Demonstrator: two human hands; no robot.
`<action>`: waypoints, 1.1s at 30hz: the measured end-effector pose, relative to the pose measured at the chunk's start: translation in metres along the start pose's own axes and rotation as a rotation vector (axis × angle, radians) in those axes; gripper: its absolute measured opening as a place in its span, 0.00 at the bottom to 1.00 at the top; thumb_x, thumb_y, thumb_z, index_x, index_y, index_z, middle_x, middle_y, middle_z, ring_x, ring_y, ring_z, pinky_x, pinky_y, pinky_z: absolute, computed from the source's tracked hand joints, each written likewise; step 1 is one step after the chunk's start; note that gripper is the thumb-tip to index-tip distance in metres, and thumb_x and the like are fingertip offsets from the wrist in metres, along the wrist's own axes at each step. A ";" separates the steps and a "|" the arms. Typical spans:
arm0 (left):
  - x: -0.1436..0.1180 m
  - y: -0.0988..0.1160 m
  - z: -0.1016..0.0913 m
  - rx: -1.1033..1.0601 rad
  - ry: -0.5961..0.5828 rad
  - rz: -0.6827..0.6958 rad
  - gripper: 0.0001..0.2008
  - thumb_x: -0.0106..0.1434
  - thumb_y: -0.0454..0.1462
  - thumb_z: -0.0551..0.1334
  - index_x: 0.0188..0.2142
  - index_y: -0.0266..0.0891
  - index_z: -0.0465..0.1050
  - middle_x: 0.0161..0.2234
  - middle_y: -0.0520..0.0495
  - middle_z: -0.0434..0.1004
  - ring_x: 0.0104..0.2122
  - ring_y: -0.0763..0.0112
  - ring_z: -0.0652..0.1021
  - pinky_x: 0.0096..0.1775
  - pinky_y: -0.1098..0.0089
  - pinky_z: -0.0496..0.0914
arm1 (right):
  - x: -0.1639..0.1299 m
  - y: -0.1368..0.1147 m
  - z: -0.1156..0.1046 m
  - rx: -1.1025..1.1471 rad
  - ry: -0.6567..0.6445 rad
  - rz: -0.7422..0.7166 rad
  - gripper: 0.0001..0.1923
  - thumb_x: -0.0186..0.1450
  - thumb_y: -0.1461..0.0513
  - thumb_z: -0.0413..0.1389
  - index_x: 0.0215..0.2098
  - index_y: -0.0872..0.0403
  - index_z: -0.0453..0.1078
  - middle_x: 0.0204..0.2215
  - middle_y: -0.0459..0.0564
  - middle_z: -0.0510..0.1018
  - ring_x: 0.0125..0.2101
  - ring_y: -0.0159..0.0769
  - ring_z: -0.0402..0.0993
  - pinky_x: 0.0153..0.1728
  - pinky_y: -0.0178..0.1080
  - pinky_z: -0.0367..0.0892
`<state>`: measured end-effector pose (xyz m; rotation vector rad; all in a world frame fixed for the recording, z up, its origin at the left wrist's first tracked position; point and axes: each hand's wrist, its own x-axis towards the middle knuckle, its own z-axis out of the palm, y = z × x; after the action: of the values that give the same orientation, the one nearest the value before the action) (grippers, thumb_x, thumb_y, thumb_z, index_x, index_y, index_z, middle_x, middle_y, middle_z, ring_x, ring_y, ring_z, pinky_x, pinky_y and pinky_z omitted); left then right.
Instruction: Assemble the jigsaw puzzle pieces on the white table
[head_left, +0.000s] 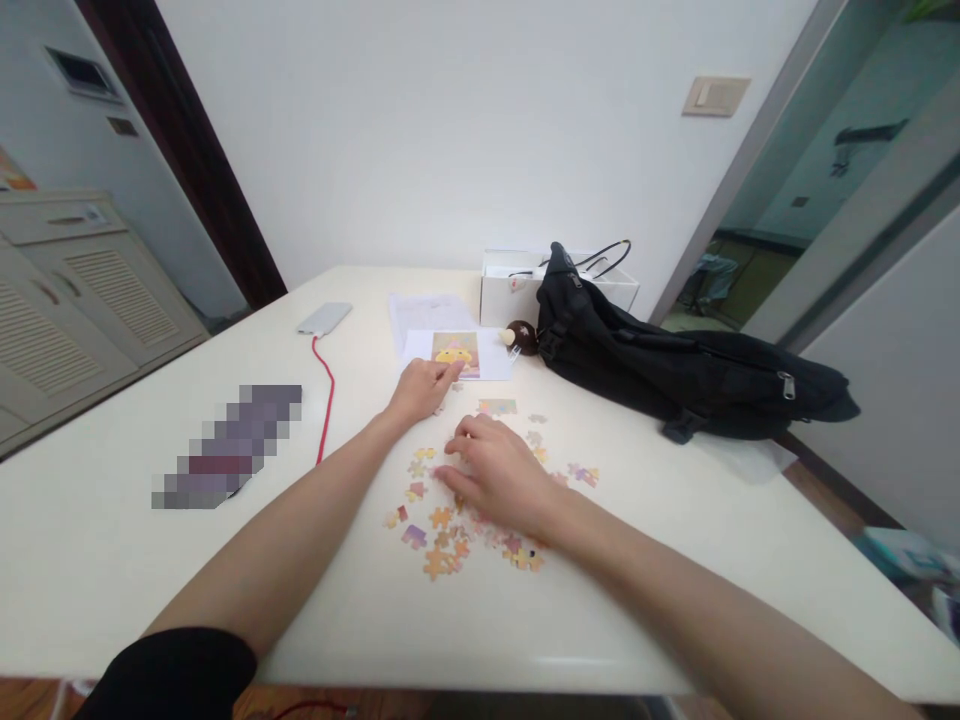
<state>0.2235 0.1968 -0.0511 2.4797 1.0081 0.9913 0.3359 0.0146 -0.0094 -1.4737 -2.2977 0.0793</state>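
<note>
My left hand [426, 388] rests on the table at the lower left edge of a picture card [466, 350] showing a yellow figure. Its fingers stretch forward to the card, and nothing shows in them. My right hand [495, 470] hovers over a spread of loose jigsaw pieces [441, 562]. The thumb and fingers are bent but apart, with no piece visible between them; the hand hides part of the pile. Beyond it lies a joined strip of puzzle [498, 406]. A purple piece [414, 537] lies left of the pile.
A black bag [675, 370] lies along the right side, next to a white box [499, 290] and a brown round object [523, 338]. White papers [427, 310] lie at the back. On the left are a grey power bank [325, 318], its red cable [330, 385] and a blurred-out object [232, 450].
</note>
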 end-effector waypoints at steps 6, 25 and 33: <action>-0.002 0.003 -0.002 0.046 -0.013 0.012 0.30 0.69 0.50 0.46 0.18 0.37 0.66 0.16 0.48 0.66 0.20 0.71 0.65 0.27 0.68 0.52 | 0.004 -0.006 0.014 0.126 -0.044 0.032 0.06 0.64 0.66 0.56 0.30 0.57 0.72 0.32 0.52 0.74 0.34 0.36 0.68 0.37 0.37 0.62; -0.014 0.074 -0.003 -0.409 -0.134 0.130 0.13 0.62 0.44 0.63 0.39 0.37 0.80 0.33 0.45 0.80 0.26 0.72 0.74 0.28 0.74 0.66 | 0.006 0.070 -0.008 1.167 0.485 0.779 0.09 0.48 0.60 0.65 0.26 0.56 0.74 0.22 0.47 0.76 0.22 0.28 0.65 0.21 0.32 0.55; -0.017 0.073 -0.002 -0.236 -0.120 0.224 0.11 0.62 0.43 0.65 0.39 0.39 0.80 0.32 0.47 0.78 0.24 0.75 0.72 0.31 0.71 0.66 | 0.005 0.075 -0.004 1.228 0.453 0.837 0.07 0.48 0.62 0.65 0.23 0.58 0.75 0.18 0.45 0.72 0.20 0.27 0.63 0.20 0.32 0.54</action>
<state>0.2498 0.1332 -0.0224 2.4545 0.5510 0.9503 0.3999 0.0517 -0.0237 -1.3486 -0.7676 1.0348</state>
